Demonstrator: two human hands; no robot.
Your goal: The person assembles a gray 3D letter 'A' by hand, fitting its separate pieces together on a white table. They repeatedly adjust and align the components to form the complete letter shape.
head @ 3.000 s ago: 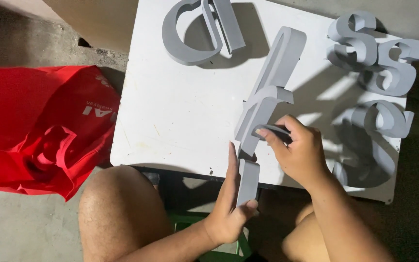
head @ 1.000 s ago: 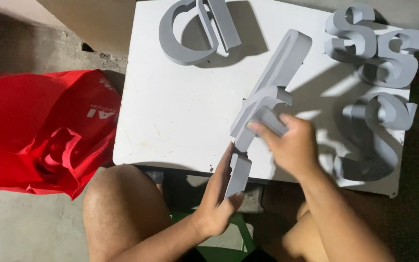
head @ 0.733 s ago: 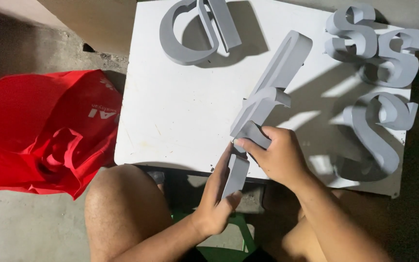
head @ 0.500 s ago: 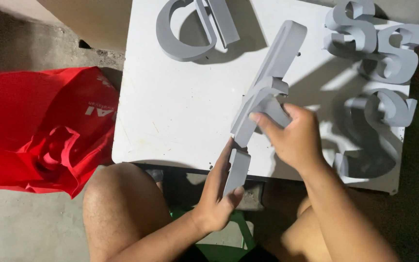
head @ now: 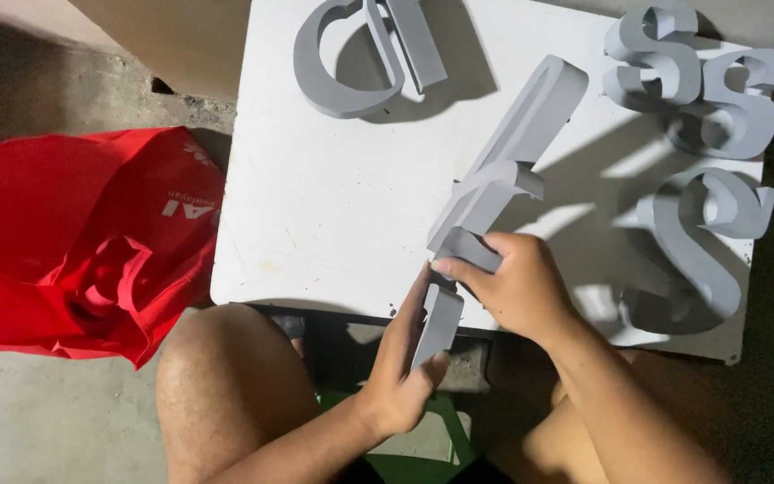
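A red bag [head: 73, 242] lies on the floor at far left, beside a white surface [head: 315, 215]; the left hand [head: 405, 358] grips the near end of a long grey letter [head: 494, 179], which overhangs the front edge and slants up across the surface; the right hand [head: 517, 287] clamps its middle, fingers pressed on the face. The letter looks light, stiff and hollow-backed, likely dentable at thin edges, so its long sides seem the best hold. Counted: one bag; one held letter; one round letter [head: 351, 54] at top; three curly letters [head: 700, 152] stacked at right.
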